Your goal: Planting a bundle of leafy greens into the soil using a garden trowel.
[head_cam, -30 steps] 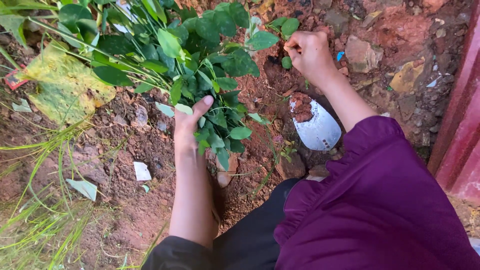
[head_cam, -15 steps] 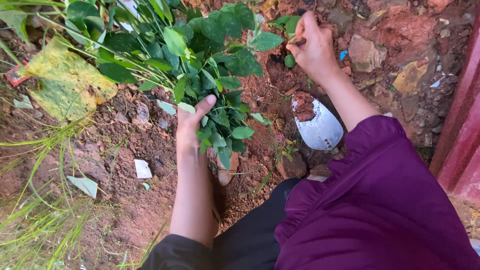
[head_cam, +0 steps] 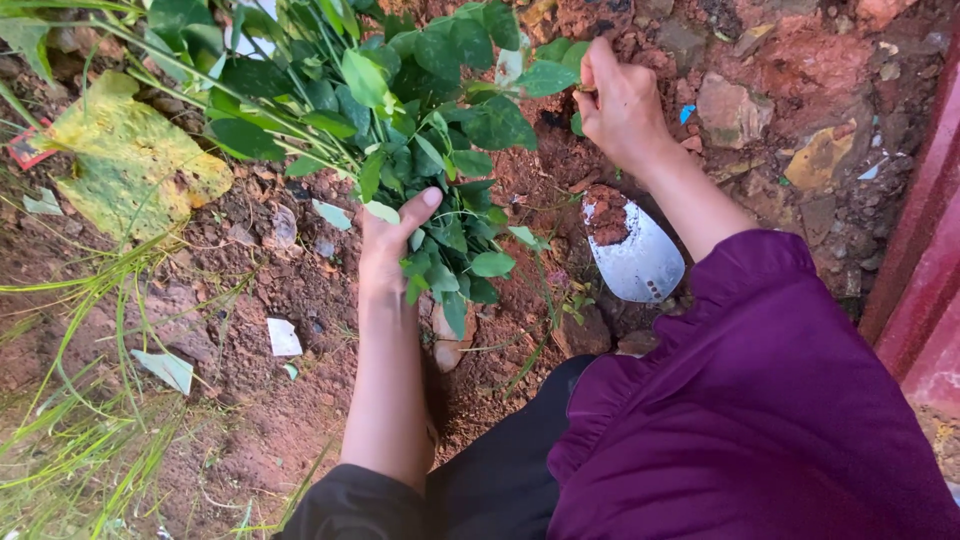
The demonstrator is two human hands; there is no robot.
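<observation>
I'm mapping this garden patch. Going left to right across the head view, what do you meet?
Yellowed leaf → white scrap → left hand → metal trowel blade → flat stone → red wall.

Left hand (head_cam: 385, 250) grips a leafy plant (head_cam: 420, 110); right hand (head_cam: 620, 105), beyond it, pinches a small stem above a metal trowel blade (head_cam: 640, 260).

Outdoors, daylight, soft shade. Ground: reddish-brown soil (head_cam: 270, 410), loose clods, embedded stones (head_cam: 733, 108). Grass blades (head_cam: 90, 440) at lower left. Yellowed dead leaf (head_cam: 130, 165) on soil, upper left. Dark red painted edge (head_cam: 925, 250) along right side.
</observation>
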